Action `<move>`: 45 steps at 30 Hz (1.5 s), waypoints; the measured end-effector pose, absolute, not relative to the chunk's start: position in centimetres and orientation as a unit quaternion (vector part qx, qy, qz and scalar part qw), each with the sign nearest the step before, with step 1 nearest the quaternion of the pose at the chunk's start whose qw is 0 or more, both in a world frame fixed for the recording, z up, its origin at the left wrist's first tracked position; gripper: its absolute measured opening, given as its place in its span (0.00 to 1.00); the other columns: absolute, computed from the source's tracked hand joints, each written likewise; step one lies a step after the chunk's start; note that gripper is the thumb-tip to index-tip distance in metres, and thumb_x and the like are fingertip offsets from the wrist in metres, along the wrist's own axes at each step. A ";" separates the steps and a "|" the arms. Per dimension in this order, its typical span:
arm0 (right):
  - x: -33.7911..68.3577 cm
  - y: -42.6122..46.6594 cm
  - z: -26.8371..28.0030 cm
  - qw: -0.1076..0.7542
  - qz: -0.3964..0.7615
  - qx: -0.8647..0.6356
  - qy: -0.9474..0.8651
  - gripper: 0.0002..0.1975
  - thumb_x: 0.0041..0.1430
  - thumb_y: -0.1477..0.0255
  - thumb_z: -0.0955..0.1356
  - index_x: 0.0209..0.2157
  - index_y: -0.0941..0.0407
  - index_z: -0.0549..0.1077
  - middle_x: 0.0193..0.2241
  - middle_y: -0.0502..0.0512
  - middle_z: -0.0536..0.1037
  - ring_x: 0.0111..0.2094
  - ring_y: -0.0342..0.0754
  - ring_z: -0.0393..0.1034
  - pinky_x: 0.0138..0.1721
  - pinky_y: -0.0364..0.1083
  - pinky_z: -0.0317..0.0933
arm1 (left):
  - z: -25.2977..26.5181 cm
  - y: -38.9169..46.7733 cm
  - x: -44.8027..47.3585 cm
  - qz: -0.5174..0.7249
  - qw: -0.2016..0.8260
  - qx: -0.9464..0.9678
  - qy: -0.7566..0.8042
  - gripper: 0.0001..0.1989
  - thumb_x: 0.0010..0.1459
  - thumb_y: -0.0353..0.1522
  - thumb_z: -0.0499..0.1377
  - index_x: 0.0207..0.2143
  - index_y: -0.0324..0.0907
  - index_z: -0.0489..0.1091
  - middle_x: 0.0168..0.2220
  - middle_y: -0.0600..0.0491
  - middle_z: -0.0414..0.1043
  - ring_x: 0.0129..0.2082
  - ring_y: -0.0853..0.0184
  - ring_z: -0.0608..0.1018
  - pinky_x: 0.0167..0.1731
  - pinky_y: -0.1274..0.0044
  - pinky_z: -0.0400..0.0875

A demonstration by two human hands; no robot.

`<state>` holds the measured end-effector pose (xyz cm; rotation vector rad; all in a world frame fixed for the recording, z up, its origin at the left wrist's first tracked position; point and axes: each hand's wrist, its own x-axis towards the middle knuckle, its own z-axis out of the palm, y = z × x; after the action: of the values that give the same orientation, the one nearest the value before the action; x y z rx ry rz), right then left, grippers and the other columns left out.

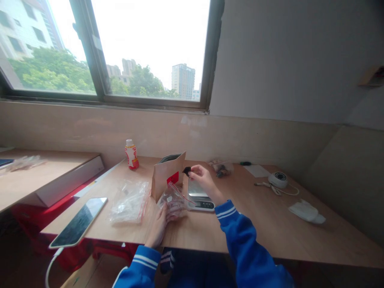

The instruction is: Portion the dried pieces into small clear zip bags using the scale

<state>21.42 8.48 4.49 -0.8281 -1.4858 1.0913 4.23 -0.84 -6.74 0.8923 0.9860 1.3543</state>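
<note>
My right hand (pixel 203 179) pinches a small dark piece (pixel 186 171) between thumb and fingers, just above a small kitchen scale (pixel 200 195) with a steel top. My left hand (pixel 159 229) holds a clear zip bag with a red seal (pixel 175 199) against the wooden table (pixel 270 224), in front of the scale. A brown paper pouch with a red label (pixel 167 179) stands open behind the bag, left of the dark piece. Both my sleeves are blue with white stripes.
A pile of clear zip bags (pixel 129 202) lies left of the pouch, and a phone on a cable (pixel 78 222) rests at the table's left front corner. A small drink bottle (pixel 131 155) stands at the back. Right: a white round device (pixel 277 179), a white pad (pixel 306 212), paper (pixel 257 171).
</note>
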 end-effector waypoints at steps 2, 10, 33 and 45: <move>20.4 9.0 6.9 0.554 0.391 -0.332 -0.656 0.14 0.48 0.63 0.70 0.33 0.57 0.69 0.31 0.51 0.73 0.32 0.45 0.67 0.35 0.44 0.62 | -6.9 -0.8 4.2 0.578 0.586 0.386 0.418 0.29 0.54 0.51 0.55 0.46 0.37 0.70 0.40 0.40 0.77 0.44 0.54 0.77 0.39 0.69 0.72; 16.0 12.1 10.9 0.464 0.211 -0.265 -0.819 0.04 0.52 0.74 0.64 0.31 0.56 0.69 0.27 0.48 0.69 0.30 0.43 0.64 0.34 0.42 0.60 | -7.4 -0.8 3.9 0.577 0.597 0.394 0.394 0.25 0.58 0.49 0.53 0.46 0.38 0.71 0.42 0.41 0.76 0.44 0.57 0.77 0.41 0.70 0.72; 20.8 8.1 4.9 0.397 0.377 -0.363 -0.754 0.09 0.52 0.78 0.60 0.29 0.57 0.70 0.26 0.51 0.72 0.28 0.45 0.68 0.34 0.45 0.64 | -8.5 -0.1 4.0 0.604 0.584 0.324 0.436 0.30 0.49 0.51 0.60 0.47 0.39 0.68 0.43 0.42 0.75 0.38 0.55 0.79 0.39 0.66 0.74; 20.8 5.5 0.8 0.141 0.425 -0.333 -0.830 0.13 0.55 0.64 0.69 0.38 0.58 0.76 0.24 0.50 0.75 0.21 0.41 0.64 0.22 0.40 0.55 | -8.5 -0.4 4.0 0.593 0.567 0.322 0.473 0.28 0.47 0.49 0.61 0.43 0.39 0.66 0.32 0.48 0.75 0.31 0.59 0.79 0.24 0.74 0.69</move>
<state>20.79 5.46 0.78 -0.9604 -2.3974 1.2276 3.98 -0.36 -8.54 0.7572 1.1110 1.3940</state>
